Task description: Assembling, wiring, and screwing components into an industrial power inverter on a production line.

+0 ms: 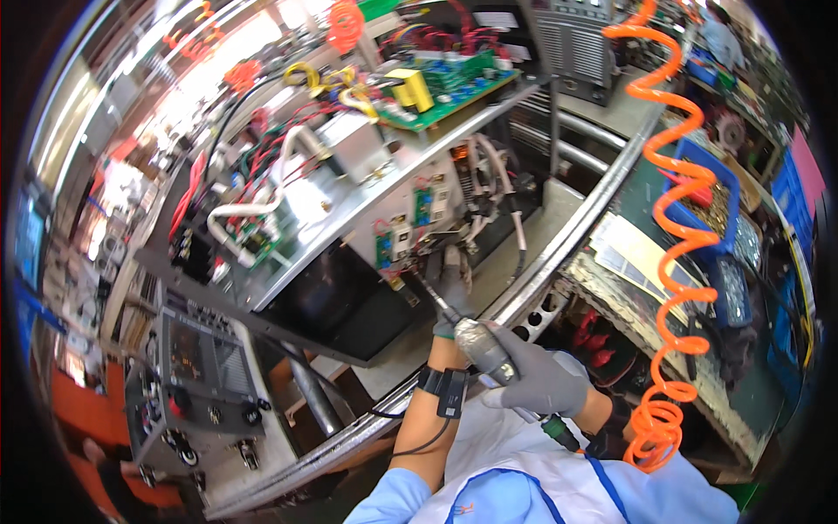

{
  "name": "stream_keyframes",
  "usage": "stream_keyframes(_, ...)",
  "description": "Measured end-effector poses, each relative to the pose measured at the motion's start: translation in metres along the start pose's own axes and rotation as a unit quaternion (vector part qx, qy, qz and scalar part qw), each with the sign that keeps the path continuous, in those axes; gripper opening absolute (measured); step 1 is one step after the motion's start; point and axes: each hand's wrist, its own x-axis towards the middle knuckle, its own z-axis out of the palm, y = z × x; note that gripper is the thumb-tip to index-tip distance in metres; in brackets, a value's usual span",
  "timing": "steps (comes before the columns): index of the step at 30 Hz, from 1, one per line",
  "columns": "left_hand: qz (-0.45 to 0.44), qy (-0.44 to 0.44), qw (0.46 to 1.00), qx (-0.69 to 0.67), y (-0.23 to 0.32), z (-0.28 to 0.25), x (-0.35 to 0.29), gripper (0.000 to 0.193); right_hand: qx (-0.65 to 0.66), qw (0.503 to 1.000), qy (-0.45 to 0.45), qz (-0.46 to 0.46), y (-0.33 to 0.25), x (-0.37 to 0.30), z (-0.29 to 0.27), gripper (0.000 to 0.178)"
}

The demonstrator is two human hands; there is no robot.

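Note:
My right hand point(550, 380), in a grey glove, is wrapped round a power screwdriver point(476, 341) with a silver front and dark grip. Its long thin bit points up and left into the open side of a metal machine chassis point(349, 223), close to small green circuit boards point(422, 205). My left hand point(450, 293), also gloved, reaches into the same opening beside the bit. Its fingers go in among wires and metal parts, and what they touch is hidden. A black wrist strap point(443, 384) with a cord is on my left forearm.
An orange coiled hose point(690, 236) hangs at the right. A large green circuit board point(449, 87) and loose wires top the chassis. A metal rail point(559, 262) runs in front of me. A blue bin point(707, 192) of small parts stands right; another grey machine point(196, 375) stands left.

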Motion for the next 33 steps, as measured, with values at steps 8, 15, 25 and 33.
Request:
stream_keyframes(8,-0.016,0.025,0.999,0.021,0.013,0.001,0.004,0.011,0.0,1.0,0.015,0.02,-0.01,0.001,-0.001,0.093)
stream_keyframes(15,0.078,0.052,0.992,0.078,-0.008,-0.005,0.008,0.02,0.041,0.999,0.032,0.012,-0.008,0.003,-0.004,0.092)
stream_keyframes(25,0.127,0.084,0.985,0.078,-0.011,0.002,0.009,0.014,0.121,0.99,0.037,0.06,-0.014,0.004,-0.005,0.089)
stream_keyframes(33,0.124,0.156,0.951,0.235,-0.013,0.003,0.01,0.02,0.474,0.868,-0.049,0.139,-0.016,0.003,-0.018,0.067)
